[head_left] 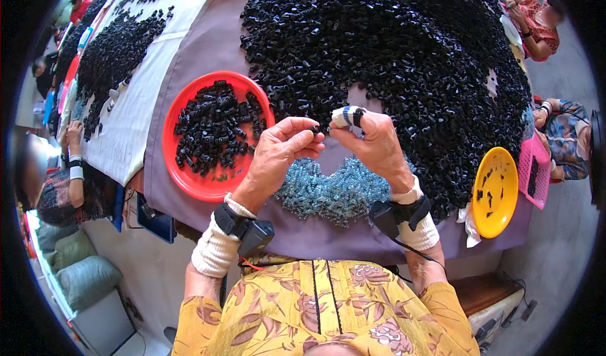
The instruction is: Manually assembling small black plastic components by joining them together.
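My left hand (281,150) pinches a small black plastic part (315,128) between thumb and fingertips, above the table's near edge. My right hand (374,142), with white tape and a dark band on its forefinger, meets it fingertip to fingertip and touches the same part. Under both hands lies a heap of small blue-grey springs (328,192) on the purple cloth (208,46). A huge pile of black plastic parts (404,53) spreads beyond the hands. Left of my left hand stands a red round tray (189,179) holding several black parts.
A yellow plate (499,214) and a pink basket (535,176) sit at the right table edge. Other people sit at the right (562,135) and left (69,185). A white cloth (145,97) with more black parts covers the far left. Sacks (82,274) lie on the floor.
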Demonstrator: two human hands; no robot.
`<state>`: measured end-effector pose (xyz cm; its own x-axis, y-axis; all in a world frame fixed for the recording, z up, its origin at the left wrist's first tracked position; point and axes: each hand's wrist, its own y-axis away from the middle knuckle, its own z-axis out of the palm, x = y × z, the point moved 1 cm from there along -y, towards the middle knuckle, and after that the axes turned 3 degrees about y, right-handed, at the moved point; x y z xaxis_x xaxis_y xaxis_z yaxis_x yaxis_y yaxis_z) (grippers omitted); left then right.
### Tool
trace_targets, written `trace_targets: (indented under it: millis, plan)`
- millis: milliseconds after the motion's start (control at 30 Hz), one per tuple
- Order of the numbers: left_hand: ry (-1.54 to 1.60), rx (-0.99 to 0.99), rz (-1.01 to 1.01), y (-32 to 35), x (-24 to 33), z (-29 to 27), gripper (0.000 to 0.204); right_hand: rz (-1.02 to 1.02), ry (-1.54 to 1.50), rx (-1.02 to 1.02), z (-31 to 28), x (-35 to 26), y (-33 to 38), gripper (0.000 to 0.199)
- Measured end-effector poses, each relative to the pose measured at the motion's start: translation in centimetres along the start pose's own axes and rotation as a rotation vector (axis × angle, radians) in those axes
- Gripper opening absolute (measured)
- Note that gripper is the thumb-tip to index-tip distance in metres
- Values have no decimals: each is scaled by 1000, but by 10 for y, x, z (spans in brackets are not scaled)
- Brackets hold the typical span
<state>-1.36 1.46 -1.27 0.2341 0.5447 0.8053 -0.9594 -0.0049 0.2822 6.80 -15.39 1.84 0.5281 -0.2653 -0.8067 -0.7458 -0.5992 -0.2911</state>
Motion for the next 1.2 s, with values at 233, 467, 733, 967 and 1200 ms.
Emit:
trace_targets:
  millis: [233, 467, 733, 967, 1200]
  plan:
    - [-48, -40, 32, -1, 0, 8, 25, -115, 115, -16, 3, -7, -2, 9]
    - [-145, -49, 91, -2, -3, 9, 22, -202, 172, -63, 3, -3, -5, 9]
    - [-178, -67, 101, -3, -4, 10, 22, -67, -63, -89, 2, -1, -10, 14]
    - [-115, -29, 119, -3, 6, 9, 20, 119, -10, 102, -34, 15, -12, 17]
    - [-70, 7, 120, -4, 5, -1, 23, -135, 616, -89, -16, 43, 0, 13]
